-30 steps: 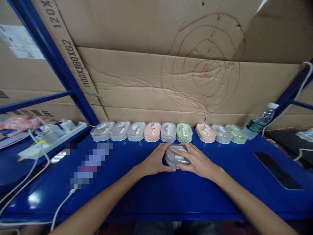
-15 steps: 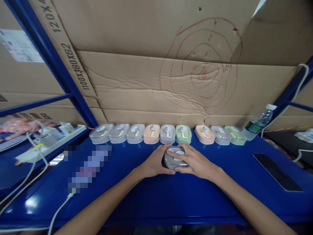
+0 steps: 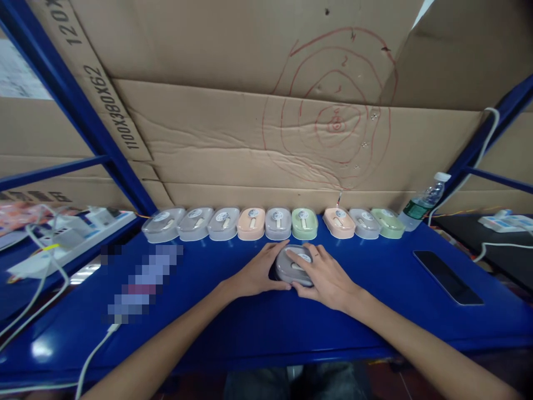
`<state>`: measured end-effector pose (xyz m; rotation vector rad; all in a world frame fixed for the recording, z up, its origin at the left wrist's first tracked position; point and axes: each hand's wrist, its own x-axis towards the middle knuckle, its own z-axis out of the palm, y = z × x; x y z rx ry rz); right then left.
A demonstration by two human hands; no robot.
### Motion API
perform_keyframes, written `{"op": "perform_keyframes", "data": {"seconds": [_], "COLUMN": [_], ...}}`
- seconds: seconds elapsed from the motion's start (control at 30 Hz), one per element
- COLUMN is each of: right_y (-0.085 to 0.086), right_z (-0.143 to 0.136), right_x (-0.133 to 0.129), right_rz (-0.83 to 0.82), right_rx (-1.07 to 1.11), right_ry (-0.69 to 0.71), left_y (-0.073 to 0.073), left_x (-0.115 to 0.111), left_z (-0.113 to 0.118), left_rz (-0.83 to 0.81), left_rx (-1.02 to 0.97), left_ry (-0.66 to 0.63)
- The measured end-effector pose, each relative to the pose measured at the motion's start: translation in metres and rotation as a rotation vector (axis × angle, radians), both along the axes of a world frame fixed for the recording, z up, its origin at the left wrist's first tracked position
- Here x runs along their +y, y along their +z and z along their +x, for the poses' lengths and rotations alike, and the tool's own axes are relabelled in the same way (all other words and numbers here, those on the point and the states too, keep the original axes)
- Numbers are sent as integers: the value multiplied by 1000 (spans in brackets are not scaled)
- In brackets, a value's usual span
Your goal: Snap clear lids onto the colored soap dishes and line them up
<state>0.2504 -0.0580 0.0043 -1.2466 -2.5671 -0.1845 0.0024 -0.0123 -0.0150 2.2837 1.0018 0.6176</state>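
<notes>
Cardboard (image 3: pixel 200 122) walls the far side, marked with red rings (image 3: pixel 336 125), and seems to serve as a backing. Before it spreads the blue table (image 3: pixel 258 339). Along its far edge stands a row of lidded boxes (image 3: pixel 278 229), six at left and three at right with a gap between, lined up probably to leave the near part free for the hands. At far left, a power strip (image 3: pixel 37 265) sits beside the table; a cable (image 3: pixel 95 350) leads to a pixelated thing (image 3: pixel 144 280) I cannot make out. A phone (image 3: pixel 447 276) lies at right, out of the arms' way, and a bottle (image 3: pixel 418 208) leans past the row's right end.

Left hand (image 3: pixel 256 275) and right hand (image 3: pixel 328 278) grasp one more box (image 3: pixel 286 272) at the table's middle, just near of the row. The left thumb and fingers curve round its left side; the right fingers lie over the lid, thumb on its near edge, presumably to steady it from both sides. Whether it touches the table I cannot tell. It looks grey, round-cornered and glossy, with a round sticker (image 3: pixel 305 258) on top, partly covered.
</notes>
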Motion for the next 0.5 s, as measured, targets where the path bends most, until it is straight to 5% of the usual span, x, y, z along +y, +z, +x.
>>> {"op": "perform_keyframes", "data": {"seconds": [0.17,0.5], "right_y": [0,-20], "right_z": [13,111], "right_x": [-19,-20], "right_rz": [55,225], "right_rx": [-63,-112], "right_ry": [-163,-692], "left_y": [2,11], "left_x": [-3,-8], "left_z": [-2,-3], "left_rz": [-17,58], "left_rx": [17,157], "left_ry": [-13,-22]}}
